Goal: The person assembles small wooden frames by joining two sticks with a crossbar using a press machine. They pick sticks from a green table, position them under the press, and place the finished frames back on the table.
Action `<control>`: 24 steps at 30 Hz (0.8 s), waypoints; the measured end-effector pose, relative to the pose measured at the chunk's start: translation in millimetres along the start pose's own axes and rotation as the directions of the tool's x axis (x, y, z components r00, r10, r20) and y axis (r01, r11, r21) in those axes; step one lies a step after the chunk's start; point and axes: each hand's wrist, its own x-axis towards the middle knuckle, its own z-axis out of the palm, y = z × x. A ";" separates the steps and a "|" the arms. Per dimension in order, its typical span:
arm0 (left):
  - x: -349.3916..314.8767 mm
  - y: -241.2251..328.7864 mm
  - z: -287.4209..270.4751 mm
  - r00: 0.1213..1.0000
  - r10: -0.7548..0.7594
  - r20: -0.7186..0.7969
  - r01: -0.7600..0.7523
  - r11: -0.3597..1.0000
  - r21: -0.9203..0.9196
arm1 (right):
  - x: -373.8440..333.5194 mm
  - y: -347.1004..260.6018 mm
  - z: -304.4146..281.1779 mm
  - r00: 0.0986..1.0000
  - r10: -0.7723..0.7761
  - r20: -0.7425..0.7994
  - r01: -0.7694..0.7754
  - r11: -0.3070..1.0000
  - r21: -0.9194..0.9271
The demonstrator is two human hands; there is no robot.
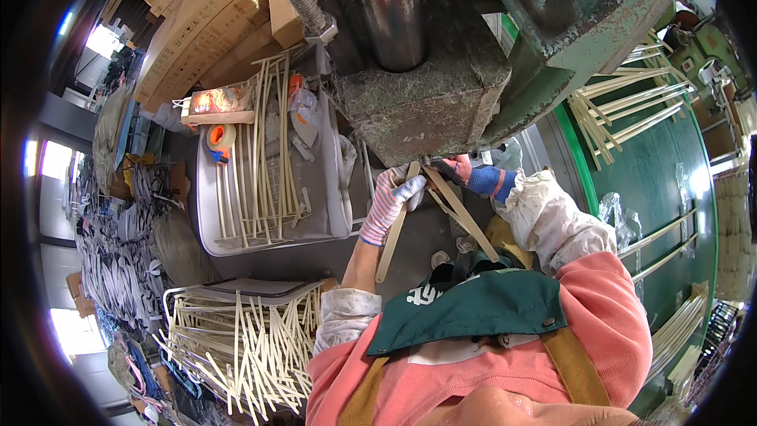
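Observation:
My left hand (392, 203), in a pink-and-white striped glove, is closed around a flat beige strip (389, 251) that slants down toward me. My right hand (482, 178), in a blue and pink glove, pinches close to the upper end of a second beige strip (475, 230); a thinner piece lies alongside it. Both hands are just below the front of a heavy dark metal press head (426, 114). The strips' upper ends come close together between my hands, forming an upside-down V. My right fingertips are partly hidden under the machine.
Left stands a grey bin (206, 217) with long pale strips, a tape roll (221, 137) and a spray bottle (303, 114). Below it, a rack (169, 300) holds many loose strips. Cardboard boxes (193, 55) are stacked behind. At right, a green table (639, 177) carries more strips.

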 end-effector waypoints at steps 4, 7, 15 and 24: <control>4.7 -0.2 -4.7 0.999 -0.036 0.000 0.036 0.993 0.115 | 1.4 -9.1 7.5 0.987 -0.087 -0.135 0.066 0.986 -0.153; 4.9 3.1 -5.0 0.996 -0.058 0.067 0.043 0.979 0.198 | -0.3 -10.0 3.7 0.969 0.221 0.112 -0.221 0.975 -0.008; 6.3 -6.4 0.9 0.999 0.037 -0.033 -0.030 0.982 0.187 | -37.3 -32.6 12.7 0.994 -0.051 -0.096 -0.004 0.865 -0.501; -79.7 -28.7 6.7 0.991 -0.076 -0.106 0.100 0.963 0.249 | -119.5 -22.9 17.0 0.941 0.241 -0.236 -0.308 0.898 -0.315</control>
